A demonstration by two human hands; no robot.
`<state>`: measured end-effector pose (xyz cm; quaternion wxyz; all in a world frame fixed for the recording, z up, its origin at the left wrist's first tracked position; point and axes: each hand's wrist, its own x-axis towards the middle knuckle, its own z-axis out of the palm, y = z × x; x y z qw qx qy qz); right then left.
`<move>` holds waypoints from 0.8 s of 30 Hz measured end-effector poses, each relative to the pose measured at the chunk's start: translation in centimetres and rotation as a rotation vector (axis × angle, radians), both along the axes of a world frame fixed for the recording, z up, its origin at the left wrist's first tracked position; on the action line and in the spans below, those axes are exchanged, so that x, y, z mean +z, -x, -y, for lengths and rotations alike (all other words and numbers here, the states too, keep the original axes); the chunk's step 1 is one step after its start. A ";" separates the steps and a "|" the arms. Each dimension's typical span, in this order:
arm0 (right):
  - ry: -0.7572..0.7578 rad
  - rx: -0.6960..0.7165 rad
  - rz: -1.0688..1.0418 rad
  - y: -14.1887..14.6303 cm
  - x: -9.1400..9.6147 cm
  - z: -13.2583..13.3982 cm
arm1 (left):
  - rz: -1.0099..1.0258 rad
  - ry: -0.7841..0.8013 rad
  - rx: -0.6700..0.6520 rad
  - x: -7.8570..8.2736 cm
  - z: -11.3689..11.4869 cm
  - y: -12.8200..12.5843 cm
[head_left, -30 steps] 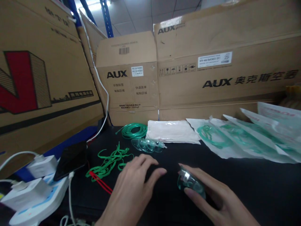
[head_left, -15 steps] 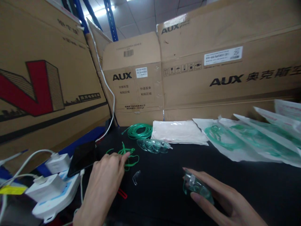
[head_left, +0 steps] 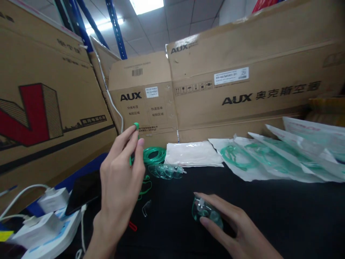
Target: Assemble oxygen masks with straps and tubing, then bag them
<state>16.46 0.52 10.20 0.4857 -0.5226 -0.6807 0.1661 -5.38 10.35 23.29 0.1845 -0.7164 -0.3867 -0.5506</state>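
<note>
My left hand [head_left: 120, 172] is raised above the black table [head_left: 269, 212], pinching a green elastic strap [head_left: 136, 126] between thumb and fingers; the strap hangs down behind the hand. My right hand [head_left: 231, 226] rests low on the table, fingers curled round a clear green mask [head_left: 206, 212]. A small clear clip [head_left: 146, 207] lies on the table between the hands. Behind it lie another clear mask [head_left: 167, 171] and a coil of green tubing [head_left: 153, 155].
Sealed white pouches [head_left: 258, 158] with green parts fan along the right. A stack of flat white bags [head_left: 191, 154] lies at centre back. Big AUX cardboard boxes [head_left: 242, 75] wall the back and left. A phone [head_left: 82, 190], chargers [head_left: 52, 199] and cables sit at the left.
My left hand has risen from the table with a green strap pinched in its fingers. My right hand has stayed on the mask.
</note>
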 end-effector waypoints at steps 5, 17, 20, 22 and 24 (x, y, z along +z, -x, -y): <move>0.008 0.009 -0.082 0.1 0.4 0.0 | 0.072 0.286 -0.354 1.2 0.4 -2.3; 0.106 -0.168 -0.348 -0.8 1.7 0.7 | -0.439 1.098 -0.659 -2.7 -1.0 -2.1; 0.105 -0.175 -0.280 -0.9 1.4 0.7 | -0.484 1.148 -0.672 -3.7 -1.4 -2.3; 0.095 -0.176 -0.248 -0.9 1.3 0.7 | -0.538 1.119 -0.633 -3.9 -1.6 -2.1; 0.089 -0.175 -0.249 -0.9 1.3 0.8 | -0.591 1.053 -0.590 -4.0 -2.0 -1.7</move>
